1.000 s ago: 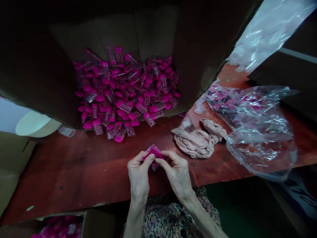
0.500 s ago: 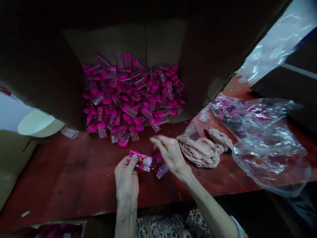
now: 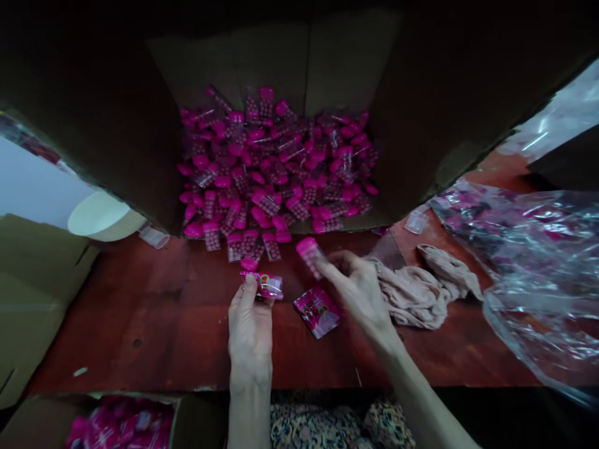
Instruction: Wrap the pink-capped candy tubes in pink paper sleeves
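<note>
Gripping a small pink printed sachet [image 3: 261, 285] between thumb and fingers, our left hand [image 3: 250, 330] rests low over the reddish wooden counter [image 3: 140, 330]. Our right hand [image 3: 360, 290] is closed only at the fingertips, pinching a pink-capped clear tube [image 3: 309, 254]. A second sachet [image 3: 318, 310] lies flat on the counter between our hands, just beside the right one.

Ahead of us stands an open cardboard box [image 3: 281, 62] holding a deep heap of pink-capped tubes in clear wrappers [image 3: 276, 162]. Some of them spill past its lower edge onto the counter, just above our left thumb. Another box [image 3: 42, 424] at the near edge holds pink packets [image 3: 121, 424]. To our right lie a crumpled beige cloth [image 3: 423, 293], a small clear cup [image 3: 416, 221] and a clear plastic bag [image 3: 538, 268] with pink shapes showing through it. Bare wood stretches left of our left hand towards a tan cardboard flap [image 3: 37, 293]. The sachets carry a printed round mark, but any writing on them is too small for us to read.
</note>
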Demonstrator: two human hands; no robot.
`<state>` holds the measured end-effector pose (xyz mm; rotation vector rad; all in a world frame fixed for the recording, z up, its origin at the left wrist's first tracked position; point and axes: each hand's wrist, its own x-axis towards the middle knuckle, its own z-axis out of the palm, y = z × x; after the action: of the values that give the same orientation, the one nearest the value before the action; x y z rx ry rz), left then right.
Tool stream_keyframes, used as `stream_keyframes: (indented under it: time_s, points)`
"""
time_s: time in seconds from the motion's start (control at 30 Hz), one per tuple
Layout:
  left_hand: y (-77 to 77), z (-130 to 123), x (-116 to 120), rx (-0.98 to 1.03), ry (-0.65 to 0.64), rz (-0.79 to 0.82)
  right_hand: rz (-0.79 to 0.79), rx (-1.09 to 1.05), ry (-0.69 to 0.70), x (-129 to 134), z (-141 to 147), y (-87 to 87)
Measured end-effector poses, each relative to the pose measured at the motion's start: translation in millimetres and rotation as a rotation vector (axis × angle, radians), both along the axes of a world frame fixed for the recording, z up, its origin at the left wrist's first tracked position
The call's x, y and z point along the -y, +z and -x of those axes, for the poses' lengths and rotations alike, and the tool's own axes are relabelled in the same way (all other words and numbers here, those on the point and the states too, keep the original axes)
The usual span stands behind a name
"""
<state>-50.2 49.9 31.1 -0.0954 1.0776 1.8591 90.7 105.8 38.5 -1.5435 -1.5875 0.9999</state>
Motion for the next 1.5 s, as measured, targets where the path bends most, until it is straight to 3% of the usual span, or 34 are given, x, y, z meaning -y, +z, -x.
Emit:
stream_keyframes:
  time_s: [0.13, 0.3, 0.63, 1.1, 1.23, 1.37, 1.5]
  points:
    - [4.3, -5, -1, 0.014, 0.01, -0.016, 0.124, -0.407, -0.005, 47, -2, 17.1]
    - [11.4, -16, -1, 0.051, -0.005, -0.03, 0.051, -0.376, -0.072, 67, 1, 19.7]
    - [11.5, -20, -2, 0.117, -0.024, 0.024, 0.024, -0.321, -0.042, 76, -1, 15.9]
    - [5.0, -25, 3, 0.018, -0.073, 0.007, -0.018, -0.223, -0.099, 77, 2, 3.0]
    - [3.4, -20, 3, 0.043, -0.076, 0.021, -0.131, 0.02, -0.142, 64, -13, -13.1]
    - [1.9, -18, 4, 0.057, -0.062, 0.023, -0.242, 0.301, -0.096, 46, -31, -28.7]
    - [4.3, -28, 5, 0.046, -0.072, 0.032, -0.254, 0.213, -0.1, 45, -27, -16.5]
